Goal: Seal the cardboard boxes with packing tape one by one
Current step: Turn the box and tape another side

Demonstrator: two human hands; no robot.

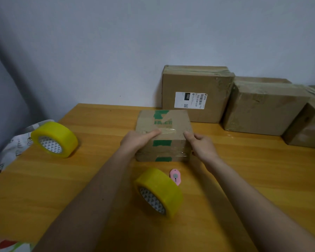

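Small cardboard box (163, 135), mid-bench (98, 170) toward the far edge: left hand (136, 140) and right hand (201, 144) are gripping its opposite sides, thumbs pressing its taped top.

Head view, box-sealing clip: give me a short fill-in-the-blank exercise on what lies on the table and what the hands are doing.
1. Both hands, left hand and right hand, hold the small cardboard box marked with ____ patches.
2. The number of yellow tape rolls on the wooden table is ____.
3. The pink box cutter lies right beside the ____ tape roll, not the far tape roll.
4. The white shipping label is on the ____ of the boxes along the wall.

Missing words: green; two; near; leftmost
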